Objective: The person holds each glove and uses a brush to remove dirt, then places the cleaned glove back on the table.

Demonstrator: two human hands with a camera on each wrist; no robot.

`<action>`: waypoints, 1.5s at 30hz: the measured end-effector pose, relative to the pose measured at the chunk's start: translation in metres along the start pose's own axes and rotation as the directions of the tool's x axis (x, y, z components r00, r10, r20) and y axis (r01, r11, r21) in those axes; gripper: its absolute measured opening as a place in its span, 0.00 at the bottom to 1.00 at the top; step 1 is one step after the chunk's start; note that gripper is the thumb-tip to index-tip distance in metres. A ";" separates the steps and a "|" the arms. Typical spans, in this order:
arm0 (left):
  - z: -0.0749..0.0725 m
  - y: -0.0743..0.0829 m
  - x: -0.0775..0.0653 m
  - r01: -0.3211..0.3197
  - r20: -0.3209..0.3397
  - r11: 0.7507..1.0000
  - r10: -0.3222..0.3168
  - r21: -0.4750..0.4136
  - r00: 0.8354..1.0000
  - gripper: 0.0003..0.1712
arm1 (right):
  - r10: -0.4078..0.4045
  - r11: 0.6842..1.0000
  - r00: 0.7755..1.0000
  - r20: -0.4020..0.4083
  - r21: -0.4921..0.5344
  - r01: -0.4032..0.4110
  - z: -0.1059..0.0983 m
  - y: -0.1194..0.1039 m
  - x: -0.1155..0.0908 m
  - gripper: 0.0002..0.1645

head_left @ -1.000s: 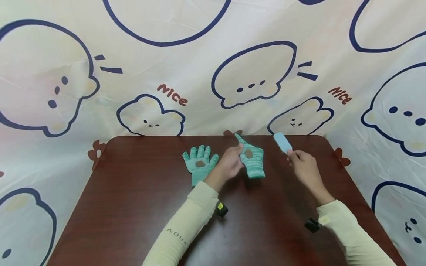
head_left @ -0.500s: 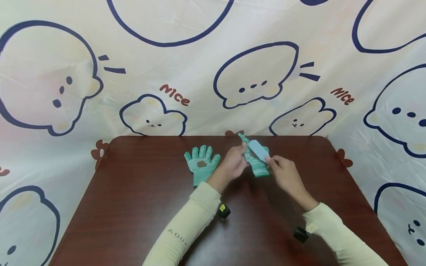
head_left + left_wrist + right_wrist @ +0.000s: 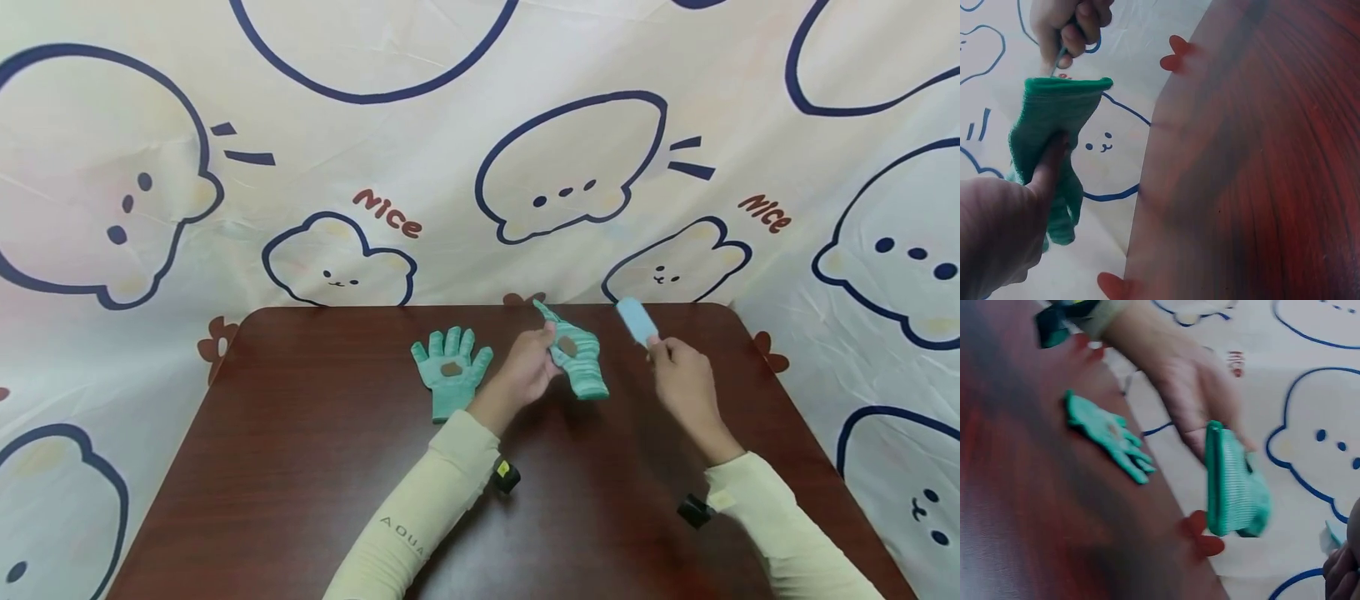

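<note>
My left hand [image 3: 528,367] grips a green knitted glove [image 3: 583,362] with a brown patch by its edge, raised near the table's far side. In the left wrist view the glove [image 3: 1054,115] hangs cuff up with my thumb along it. My right hand [image 3: 684,385] pinches a light-blue, flat paddle-shaped tool [image 3: 637,320] by its end, to the right of the held glove and apart from it. The kind of tool does not show. A matching green glove [image 3: 450,398] lies flat with fingers spread, left of my left hand.
The dark brown wooden table [image 3: 300,467] has rounded far corners. Behind it hangs a pale cloth backdrop [image 3: 450,150] printed with blue-outlined cartoon shapes. A small black camera [image 3: 506,476] sits on my left wrist, and another camera [image 3: 695,511] on my right.
Half a second ago my right hand had brought the light-blue tool left over the held glove; now it is back on the right. The held glove has shifted slightly right and tilted since the first frame.
</note>
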State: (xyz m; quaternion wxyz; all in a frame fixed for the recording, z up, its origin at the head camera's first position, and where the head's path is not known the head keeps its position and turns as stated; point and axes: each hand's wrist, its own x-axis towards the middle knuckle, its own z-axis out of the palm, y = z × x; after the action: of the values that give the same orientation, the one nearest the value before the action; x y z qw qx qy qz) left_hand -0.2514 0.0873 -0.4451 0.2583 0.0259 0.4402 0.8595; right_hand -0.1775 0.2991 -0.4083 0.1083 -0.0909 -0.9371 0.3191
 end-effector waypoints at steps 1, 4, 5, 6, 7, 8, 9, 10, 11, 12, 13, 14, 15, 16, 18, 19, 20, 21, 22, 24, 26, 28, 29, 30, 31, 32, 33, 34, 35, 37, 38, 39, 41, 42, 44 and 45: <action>0.000 0.000 0.000 0.001 -0.003 1.000 -0.001 0.001 1.000 0.30 | 0.005 1.000 1.000 -0.005 0.008 -0.005 -0.002 -0.001 0.000 0.36; 0.000 0.001 -0.001 0.004 -0.009 1.000 -0.004 -0.004 1.000 0.30 | -0.004 0.998 0.999 0.042 0.063 0.001 -0.003 -0.011 -0.005 0.36; 0.001 0.001 -0.001 0.006 -0.006 1.000 -0.006 -0.012 1.000 0.30 | -0.013 0.996 0.997 0.074 0.083 0.007 -0.001 -0.016 -0.008 0.36; 0.001 0.001 0.000 0.005 -0.001 1.000 -0.005 -0.019 1.000 0.30 | -0.025 0.995 0.994 0.108 0.095 0.014 0.003 -0.021 -0.011 0.36; 0.002 0.001 0.000 0.001 0.001 1.000 0.000 -0.026 1.000 0.30 | -0.039 0.994 0.989 0.142 0.105 0.024 0.006 -0.026 -0.013 0.36; 0.002 0.002 0.000 -0.004 0.007 0.999 0.004 -0.036 1.000 0.30 | -0.054 0.993 0.983 0.173 0.114 0.034 0.011 -0.030 -0.016 0.35; 0.003 0.002 0.000 -0.012 0.014 0.999 0.013 -0.049 1.000 0.29 | -0.064 0.993 0.979 0.195 0.111 0.043 0.016 -0.034 -0.018 0.35; 0.004 0.002 -0.001 -0.018 0.015 0.998 0.019 -0.060 1.000 0.30 | -0.072 0.993 0.975 0.208 0.104 0.051 0.020 -0.036 -0.019 0.34; 0.005 0.003 -0.001 -0.025 0.013 0.997 0.026 -0.068 1.000 0.30 | -0.076 0.994 0.974 0.214 0.096 0.057 0.024 -0.037 -0.020 0.33; 0.006 0.004 -0.002 -0.032 0.009 0.997 0.033 -0.071 0.999 0.30 | -0.080 0.994 0.974 0.211 0.085 0.063 0.028 -0.036 -0.021 0.33; 0.006 0.004 -0.003 -0.037 0.007 0.997 0.037 -0.069 0.999 0.30 | -0.079 0.995 0.975 0.207 0.079 0.064 0.030 -0.035 -0.021 0.32; 0.006 0.005 -0.004 -0.040 0.009 0.997 0.041 -0.060 0.999 0.30 | -0.078 0.995 0.977 0.201 0.075 0.065 0.032 -0.034 -0.021 0.32; 0.004 0.004 -0.004 -0.044 0.007 0.998 0.044 -0.047 0.999 0.30 | -0.075 0.996 0.979 0.192 0.067 0.063 0.032 -0.033 -0.021 0.32; 0.003 0.004 -0.005 -0.042 0.006 0.999 0.043 -0.031 0.999 0.30 | -0.074 0.996 0.981 0.182 0.061 0.064 0.031 -0.031 -0.021 0.32; 0.000 0.003 -0.005 -0.045 0.006 0.999 0.045 0.009 0.999 0.30 | -0.073 0.997 0.984 0.164 0.047 0.066 0.028 -0.029 -0.021 0.33; -0.001 0.002 -0.006 -0.046 0.007 0.999 0.046 0.027 0.999 0.30 | -0.073 0.997 0.986 0.153 0.037 0.068 0.025 -0.028 -0.021 0.34; -0.002 0.002 -0.005 -0.048 0.007 0.998 0.047 0.042 0.999 0.30 | -0.075 0.997 0.987 0.140 0.028 0.071 0.023 -0.027 -0.021 0.34; -0.002 0.001 -0.005 -0.046 0.003 0.998 0.046 0.049 0.999 0.30 | -0.074 0.997 0.989 0.128 0.019 0.072 0.021 -0.026 -0.021 0.34; -0.001 0.001 -0.005 -0.046 0.002 0.998 0.046 0.053 0.999 0.29 | -0.071 0.997 0.991 0.117 0.011 0.070 0.019 -0.025 -0.021 0.34; 0.001 -0.001 -0.004 -0.049 0.008 0.997 0.048 0.061 0.999 0.29 | -0.064 0.998 0.993 0.095 -0.006 0.064 0.016 -0.022 -0.021 0.34; 0.003 -0.003 -0.003 -0.050 0.022 0.997 0.049 0.059 0.999 0.28 | -0.055 0.998 0.996 0.075 -0.020 0.057 0.014 -0.019 -0.021 0.34; 0.005 -0.004 -0.001 -0.054 0.026 0.997 0.052 0.054 0.998 0.28 | -0.050 0.998 0.998 0.047 -0.039 0.052 0.011 -0.015 -0.018 0.34; 0.006 -0.004 0.000 -0.058 0.025 0.997 0.057 0.054 0.998 0.28 | -0.049 0.997 0.999 0.022 -0.057 0.050 0.009 -0.012 -0.015 0.34; 0.006 -0.004 0.000 -0.061 0.022 0.997 0.060 0.052 0.998 0.28 | -0.045 0.996 0.999 -0.004 -0.074 0.044 0.007 -0.009 -0.012 0.34; 0.007 -0.004 0.001 -0.064 0.014 0.997 0.063 0.051 0.998 0.28 | -0.036 0.996 0.999 -0.029 -0.080 0.033 0.004 -0.005 -0.009 0.34; 0.008 -0.004 0.001 -0.067 0.003 0.996 0.067 0.051 0.998 0.28 | -0.029 0.996 0.998 -0.053 -0.084 0.024 0.001 0.000 -0.006 0.34; 0.009 -0.003 0.002 -0.068 -0.011 0.996 0.068 0.056 0.998 0.28 | -0.021 0.997 0.997 -0.072 -0.081 0.015 -0.002 0.004 -0.003 0.34; 0.009 -0.003 0.002 -0.065 -0.025 0.996 0.066 0.060 0.997 0.26 | -0.011 0.997 0.996 -0.088 -0.074 0.004 -0.005 0.007 -0.001 0.34; 0.010 -0.002 0.002 -0.060 -0.038 0.996 0.063 0.065 0.997 0.24 | -0.006 0.998 0.995 -0.099 -0.064 0.000 -0.007 0.008 0.000 0.34; 0.011 -0.001 0.002 -0.046 -0.060 0.996 0.050 0.074 0.997 0.19 | -0.005 1.000 0.997 -0.080 -0.016 0.003 -0.009 0.006 -0.002 0.34; 0.012 -0.002 0.003 -0.041 -0.067 0.996 0.047 0.079 0.997 0.17 | -0.012 1.000 0.998 -0.057 0.006 0.013 -0.008 0.003 -0.005 0.35; 0.012 -0.002 0.003 -0.037 -0.072 0.996 0.043 0.080 0.996 0.16 | -0.022 0.999 0.999 -0.030 0.032 0.023 -0.007 -0.003 -0.008 0.35; 0.013 -0.004 0.005 -0.036 -0.070 0.996 0.041 0.076 0.997 0.17 | -0.049 0.997 0.998 0.033 0.064 0.047 -0.001 -0.014 -0.016 0.35; 0.013 -0.004 0.006 -0.038 -0.066 0.996 0.043 0.077 0.997 0.18 | -0.062 0.996 0.996 0.066 0.075 0.057 0.002 -0.019 -0.020 0.36; 0.014 -0.006 0.008 -0.044 -0.058 0.996 0.048 0.080 0.997 0.20 | -0.085 0.994 0.989 0.121 0.078 0.076 0.011 -0.027 -0.027 0.36; 0.015 -0.007 0.009 -0.046 -0.053 0.996 0.050 0.076 0.997 0.21 | -0.094 0.994 0.986 0.136 0.071 0.085 0.015 -0.029 -0.029 0.35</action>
State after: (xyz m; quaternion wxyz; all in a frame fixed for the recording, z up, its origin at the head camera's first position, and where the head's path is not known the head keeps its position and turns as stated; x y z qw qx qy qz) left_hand -0.2521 0.1059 -0.4426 0.2241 0.0225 0.4783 0.8488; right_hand -0.1561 0.2608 -0.4061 0.0597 -0.0225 -0.9347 0.3498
